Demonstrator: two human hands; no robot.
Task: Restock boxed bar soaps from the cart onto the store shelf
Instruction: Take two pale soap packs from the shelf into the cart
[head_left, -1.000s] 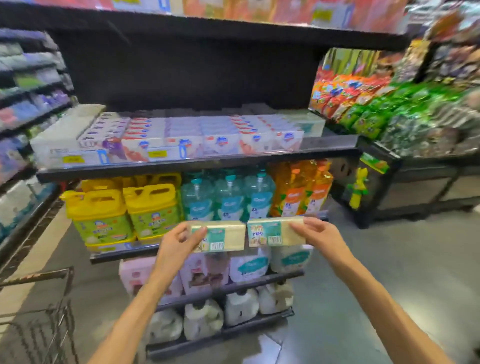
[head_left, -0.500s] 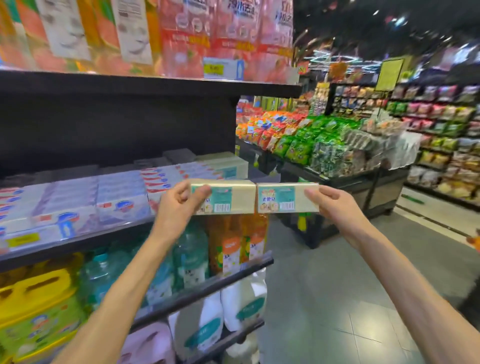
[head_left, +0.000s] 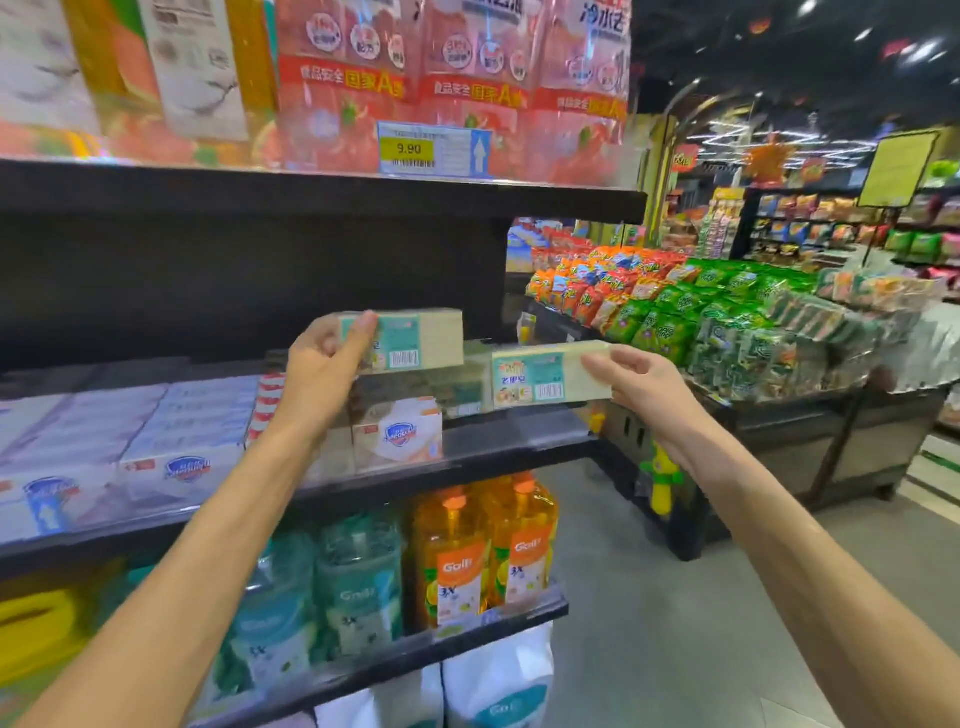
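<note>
cream soap boxes (head_left: 426, 340), teal labels

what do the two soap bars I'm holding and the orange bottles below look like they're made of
Soap bars, left and right: probably clear glossy film over pale soap, with printed labels; blur leaves it uncertain. Orange bottles: likely translucent plastic, since the liquid's colour shows through.

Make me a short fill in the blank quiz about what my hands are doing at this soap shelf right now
1. Each hand holds one ____ soap box.
2. The left hand holds its soap box ____ than the box in the right hand.
3. The yellow price tag reads ____.

Missing words: beige; higher; 9.90
</note>
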